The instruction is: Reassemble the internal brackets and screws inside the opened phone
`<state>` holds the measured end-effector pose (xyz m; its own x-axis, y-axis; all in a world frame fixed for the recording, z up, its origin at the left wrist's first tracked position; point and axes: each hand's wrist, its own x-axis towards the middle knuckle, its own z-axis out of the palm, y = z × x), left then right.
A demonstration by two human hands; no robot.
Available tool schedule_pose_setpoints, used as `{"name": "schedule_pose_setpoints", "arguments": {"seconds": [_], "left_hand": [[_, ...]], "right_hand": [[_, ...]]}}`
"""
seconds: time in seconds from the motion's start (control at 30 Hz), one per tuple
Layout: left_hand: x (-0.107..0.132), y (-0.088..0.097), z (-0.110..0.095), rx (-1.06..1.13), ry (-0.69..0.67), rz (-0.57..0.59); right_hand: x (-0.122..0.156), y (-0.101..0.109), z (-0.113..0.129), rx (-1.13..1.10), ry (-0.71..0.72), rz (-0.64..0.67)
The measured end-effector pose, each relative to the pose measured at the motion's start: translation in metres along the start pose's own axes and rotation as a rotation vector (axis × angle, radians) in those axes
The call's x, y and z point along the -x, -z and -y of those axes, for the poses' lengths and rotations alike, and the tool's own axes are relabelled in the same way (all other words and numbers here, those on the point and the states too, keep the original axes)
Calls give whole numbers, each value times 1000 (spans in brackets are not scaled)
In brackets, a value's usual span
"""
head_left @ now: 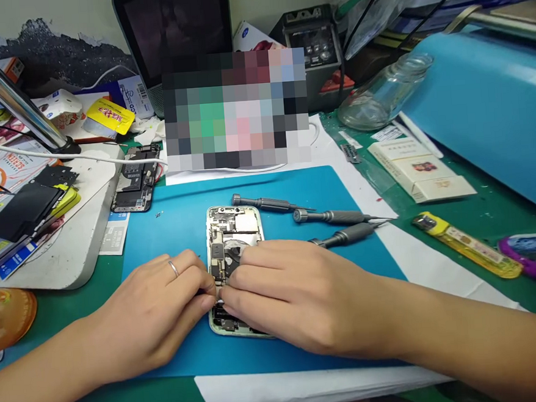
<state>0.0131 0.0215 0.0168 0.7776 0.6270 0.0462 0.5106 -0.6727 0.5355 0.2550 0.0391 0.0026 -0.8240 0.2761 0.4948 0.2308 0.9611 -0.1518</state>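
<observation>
The left hand (158, 306) and right hand (286, 294) meet fingertip to fingertip over the opened silver phone with bare circuit boards (233, 228), pinching something too small to identify. Best done with light, steady pressure. Three grey metal screwdrivers (333, 216) lie beyond the right hand.

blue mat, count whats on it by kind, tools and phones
screwdrivers: 3
opened phone, under the left hand and right hand: 1
total on the blue mat: 4
</observation>
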Motion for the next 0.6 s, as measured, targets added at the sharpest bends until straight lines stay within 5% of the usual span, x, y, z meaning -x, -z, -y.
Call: {"name": "schedule_pose_setpoints", "arguments": {"seconds": [0.6], "left_hand": [[-4,-10,-7,-60,67,-85]], "right_hand": [[4,3,3,54,45,60]]}}
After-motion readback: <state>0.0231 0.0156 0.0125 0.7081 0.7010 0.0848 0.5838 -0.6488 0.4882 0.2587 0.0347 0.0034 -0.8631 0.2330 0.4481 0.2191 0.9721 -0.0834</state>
